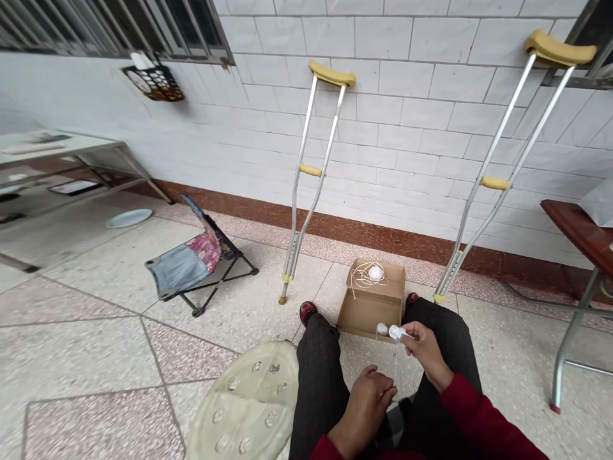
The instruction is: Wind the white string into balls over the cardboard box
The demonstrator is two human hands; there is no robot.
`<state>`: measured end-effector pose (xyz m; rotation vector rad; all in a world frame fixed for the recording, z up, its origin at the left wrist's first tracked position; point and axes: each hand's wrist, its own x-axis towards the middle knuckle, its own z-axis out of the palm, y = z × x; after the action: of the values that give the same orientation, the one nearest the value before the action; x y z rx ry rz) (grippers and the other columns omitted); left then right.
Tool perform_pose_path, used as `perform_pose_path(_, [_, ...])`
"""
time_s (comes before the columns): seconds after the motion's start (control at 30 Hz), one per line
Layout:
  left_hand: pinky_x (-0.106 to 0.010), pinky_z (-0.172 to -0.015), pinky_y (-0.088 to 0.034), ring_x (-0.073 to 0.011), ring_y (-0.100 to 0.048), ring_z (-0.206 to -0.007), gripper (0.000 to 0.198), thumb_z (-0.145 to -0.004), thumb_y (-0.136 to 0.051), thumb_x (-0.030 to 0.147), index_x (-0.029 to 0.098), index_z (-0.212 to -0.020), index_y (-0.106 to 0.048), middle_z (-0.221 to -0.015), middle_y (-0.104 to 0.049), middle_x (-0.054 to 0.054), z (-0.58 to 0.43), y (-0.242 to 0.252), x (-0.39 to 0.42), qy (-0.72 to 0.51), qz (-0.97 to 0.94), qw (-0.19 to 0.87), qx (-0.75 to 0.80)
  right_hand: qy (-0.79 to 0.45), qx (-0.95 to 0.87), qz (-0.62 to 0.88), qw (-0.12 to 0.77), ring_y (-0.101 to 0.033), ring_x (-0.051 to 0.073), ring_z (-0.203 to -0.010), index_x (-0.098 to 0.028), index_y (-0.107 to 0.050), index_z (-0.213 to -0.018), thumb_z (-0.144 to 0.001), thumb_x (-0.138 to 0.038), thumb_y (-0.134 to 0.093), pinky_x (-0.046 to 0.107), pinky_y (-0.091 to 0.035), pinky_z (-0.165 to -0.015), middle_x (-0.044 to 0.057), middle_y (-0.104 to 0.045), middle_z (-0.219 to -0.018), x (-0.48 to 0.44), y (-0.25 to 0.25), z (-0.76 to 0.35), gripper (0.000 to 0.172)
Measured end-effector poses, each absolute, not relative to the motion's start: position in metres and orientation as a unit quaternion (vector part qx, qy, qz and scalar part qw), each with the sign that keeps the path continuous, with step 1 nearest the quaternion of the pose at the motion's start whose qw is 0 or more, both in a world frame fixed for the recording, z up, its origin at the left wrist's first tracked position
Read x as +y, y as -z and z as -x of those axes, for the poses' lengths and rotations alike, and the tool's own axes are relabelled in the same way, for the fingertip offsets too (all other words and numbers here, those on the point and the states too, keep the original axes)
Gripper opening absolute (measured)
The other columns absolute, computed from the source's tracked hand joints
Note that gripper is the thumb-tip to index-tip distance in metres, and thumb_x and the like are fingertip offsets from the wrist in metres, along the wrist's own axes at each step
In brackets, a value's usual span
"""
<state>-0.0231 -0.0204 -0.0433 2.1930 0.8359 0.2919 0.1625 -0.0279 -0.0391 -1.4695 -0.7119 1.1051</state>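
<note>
My right hand (425, 348) pinches a small white bundle (397, 332), rounded at one end and tapering toward my fingers. From it a thin white thread (396, 363) runs down to my left hand (368, 399), whose curled fingers are closed on it low between my knees. Just past the bundle, an open brown cardboard box (371, 311) lies on the floor between my feet. Inside its near edge sits another small white ball (382, 328). A white ball (375, 273) with loops of loose white cord (360, 278) rests on the box's raised far flap.
Two crutches with yellow pads, one left (310, 170) and one right (495, 183), lean on the tiled wall. A folding chair (184, 268) and a round pale stool top (249, 402) stand to my left. At right is a red-brown table (569, 233).
</note>
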Motion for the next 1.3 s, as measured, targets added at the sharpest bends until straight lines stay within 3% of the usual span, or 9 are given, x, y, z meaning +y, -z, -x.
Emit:
perform_pose_path(0.17, [-0.038, -0.104, -0.034, -0.0153, -0.06, -0.079, 0.024, -0.09, -0.048, 0.018, 0.017, -0.07, -0.061, -0.075, -0.066, -0.003, 0.036, 0.011, -0.002, -0.174, -0.879, 0.301, 0.327, -0.526, -0.39, 0.568, 0.499, -0.049, 0.011, -0.06, -0.016, -0.06, -0.071, -0.059, -0.028, -0.08, 0.022, -0.035, -0.054, -0.002, -0.056, -0.063, -0.052, 0.071, -0.135, 0.027])
perform_pose_path(0.33, [-0.037, -0.102, -0.036, -0.0152, -0.06, -0.078, 0.028, -0.091, -0.045, 0.02, 0.017, -0.07, -0.063, -0.074, -0.066, -0.002, 0.041, 0.009, 0.019, -0.191, -0.861, 0.354, 0.312, -0.705, -0.309, 0.463, 0.44, -0.037, 0.004, -0.045, -0.017, -0.059, -0.086, -0.062, -0.035, -0.081, 0.018, -0.019, -0.042, -0.003, -0.055, -0.066, -0.075, 0.025, -0.13, 0.037])
perform_pose_path(0.47, [-0.033, -0.098, -0.038, -0.0136, -0.06, -0.072, 0.03, -0.09, -0.046, 0.019, 0.017, -0.063, -0.059, -0.067, -0.065, 0.0, 0.02, 0.029, -0.001, -0.165, -0.843, 0.407, 0.311, -0.64, -0.255, 0.501, 0.525, -0.037, 0.003, -0.045, -0.016, -0.06, -0.086, -0.062, -0.035, -0.08, 0.018, -0.018, -0.04, -0.003, -0.054, -0.067, -0.05, 0.001, -0.154, 0.037])
perform_pose_path(0.63, [-0.033, -0.098, -0.038, -0.0115, -0.055, -0.061, 0.028, -0.087, -0.047, 0.016, 0.016, -0.06, -0.054, -0.059, -0.059, 0.001, 0.018, 0.028, -0.019, -0.113, -0.878, 0.36, 0.295, -0.5, -0.336, 0.596, 0.532, -0.041, 0.007, -0.047, -0.017, -0.057, -0.072, -0.056, -0.032, -0.079, 0.017, -0.026, -0.039, -0.004, -0.053, -0.061, -0.034, 0.044, -0.16, 0.032])
perform_pose_path(0.83, [-0.037, -0.103, -0.034, -0.0144, -0.058, -0.071, 0.029, -0.09, -0.044, 0.021, 0.017, -0.065, -0.06, -0.067, -0.063, -0.001, 0.039, 0.008, 0.003, -0.13, -0.884, 0.345, 0.288, -0.678, -0.384, 0.498, 0.38, -0.045, 0.006, -0.039, -0.017, -0.055, -0.083, -0.062, -0.028, -0.077, 0.016, -0.026, -0.034, -0.006, -0.055, -0.058, -0.083, 0.049, -0.139, 0.032])
perform_pose_path(0.97, [-0.031, -0.098, -0.038, -0.0121, -0.056, -0.066, 0.036, -0.091, -0.041, 0.021, 0.016, -0.061, -0.059, -0.062, -0.061, 0.001, 0.03, 0.018, 0.0, -0.138, -0.839, 0.426, 0.308, -0.675, -0.325, 0.483, 0.453, -0.044, 0.004, -0.038, -0.016, -0.056, -0.084, -0.064, -0.03, -0.077, 0.015, -0.023, -0.033, -0.005, -0.056, -0.059, -0.075, 0.011, -0.148, 0.033])
perform_pose_path(1.1, [-0.029, -0.098, -0.037, -0.0103, -0.054, -0.061, 0.035, -0.089, -0.046, 0.018, 0.016, -0.056, -0.055, -0.057, -0.059, 0.002, 0.022, 0.028, -0.018, -0.101, -0.847, 0.419, 0.31, -0.585, -0.272, 0.538, 0.542, -0.043, 0.004, -0.038, -0.016, -0.056, -0.082, -0.063, -0.031, -0.076, 0.016, -0.022, -0.034, -0.006, -0.054, -0.058, -0.041, 0.013, -0.158, 0.032])
perform_pose_path(1.2, [-0.031, -0.099, -0.037, -0.011, -0.055, -0.063, 0.029, -0.088, -0.047, 0.017, 0.016, -0.06, -0.056, -0.061, -0.06, 0.001, 0.026, 0.022, -0.019, -0.096, -0.873, 0.367, 0.307, -0.539, -0.317, 0.592, 0.509, -0.04, 0.004, -0.036, -0.016, -0.053, -0.072, -0.054, -0.027, -0.078, 0.016, -0.024, -0.032, -0.007, -0.052, -0.055, -0.036, 0.042, -0.152, 0.032])
perform_pose_path(1.3, [-0.035, -0.102, -0.034, -0.0143, -0.059, -0.073, 0.025, -0.088, -0.047, 0.016, 0.017, -0.066, -0.059, -0.069, -0.064, -0.001, 0.038, 0.01, -0.007, -0.12, -0.888, 0.314, 0.313, -0.603, -0.362, 0.572, 0.422, -0.041, 0.004, -0.035, -0.016, -0.053, -0.072, -0.052, -0.022, -0.078, 0.015, -0.025, -0.031, -0.008, -0.053, -0.056, -0.055, 0.06, -0.141, 0.033])
